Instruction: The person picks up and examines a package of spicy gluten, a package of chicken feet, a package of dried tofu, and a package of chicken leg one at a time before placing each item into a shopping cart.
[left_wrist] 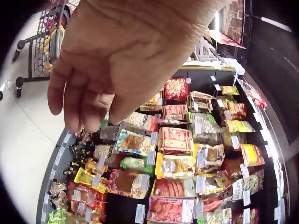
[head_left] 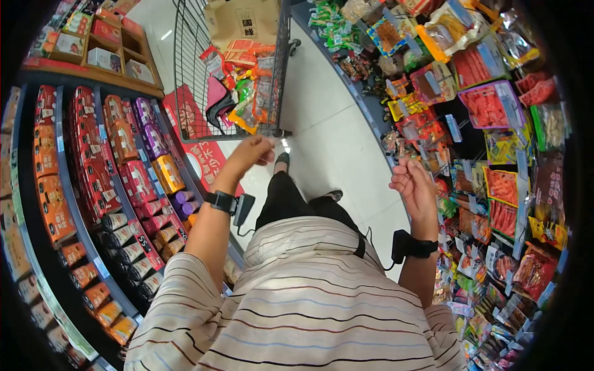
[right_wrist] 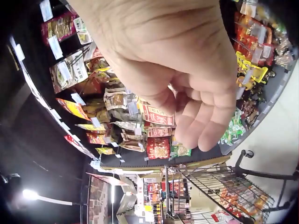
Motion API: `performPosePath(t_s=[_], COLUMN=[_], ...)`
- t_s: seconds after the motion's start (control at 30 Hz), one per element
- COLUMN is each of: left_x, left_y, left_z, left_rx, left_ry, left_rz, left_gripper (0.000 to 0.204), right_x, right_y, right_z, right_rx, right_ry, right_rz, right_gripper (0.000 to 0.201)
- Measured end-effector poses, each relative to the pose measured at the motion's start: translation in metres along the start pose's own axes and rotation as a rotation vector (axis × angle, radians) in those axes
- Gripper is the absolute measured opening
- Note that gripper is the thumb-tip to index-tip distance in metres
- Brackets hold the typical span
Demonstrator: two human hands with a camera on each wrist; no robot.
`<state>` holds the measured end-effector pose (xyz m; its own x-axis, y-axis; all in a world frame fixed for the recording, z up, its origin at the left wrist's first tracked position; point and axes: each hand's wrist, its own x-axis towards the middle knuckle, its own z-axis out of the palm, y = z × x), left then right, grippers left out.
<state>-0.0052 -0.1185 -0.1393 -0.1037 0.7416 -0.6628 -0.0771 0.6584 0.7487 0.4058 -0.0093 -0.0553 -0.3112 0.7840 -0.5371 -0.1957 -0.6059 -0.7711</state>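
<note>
In head view: shows left hand (head_left: 250,154) and right hand (head_left: 413,188) well apart, fingers loosely curled, gripping nothing visible. Shows shopping cart (head_left: 285,68) just beyond left hand, packaged snacks (head_left: 489,106) beside right hand.

In left wrist view: shows left hand over packaged snacks, shopping cart at upper left.

In right wrist view: shows right hand in front of packaged snacks, shopping cart at lower right.

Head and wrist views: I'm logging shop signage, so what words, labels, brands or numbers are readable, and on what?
"SS", apparently, on the red shelf strip.
Brown paper bag: dark characters, too small to read.
Red poster: white characters, too blurred and skewed.
Snack packets: printing too small or blurred.
Price tags: too small.
No brand is legible.
</note>
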Motion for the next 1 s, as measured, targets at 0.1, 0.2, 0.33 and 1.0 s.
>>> performPosePath(t_s=[0.1, 0.2, 0.33, 1.0], left_x=[0.038, 0.091, 0.151, 0.307], left_y=[0.007, 0.011, 0.019, -0.086], left_z=[-0.065, -0.117, -0.155, -0.141], left_rx=[0.061, 0.066, 0.216, 0.305], left_ry=[0.006, 0.045, -0.013, -0.126], left_rz=[-0.002, 0.006, -0.117, -0.428], left_gripper=[0.032, 0.033, 0.039, 0.034], right_x=[0.016, 0.028, 0.044, 0.077], right_y=[0.009, 0.019, 0.033, 0.049], right_z=[0.044, 0.085, 0.123, 0.174], right_rx=[-0.063, -0.107, -0.128, -0.092], right_ry=[-0.008, 0.007, 0.069, 0.289], right_rz=[0.033, 0.096, 0.162, 0.310], right_gripper=[0.025, 0.027, 0.028, 0.023])
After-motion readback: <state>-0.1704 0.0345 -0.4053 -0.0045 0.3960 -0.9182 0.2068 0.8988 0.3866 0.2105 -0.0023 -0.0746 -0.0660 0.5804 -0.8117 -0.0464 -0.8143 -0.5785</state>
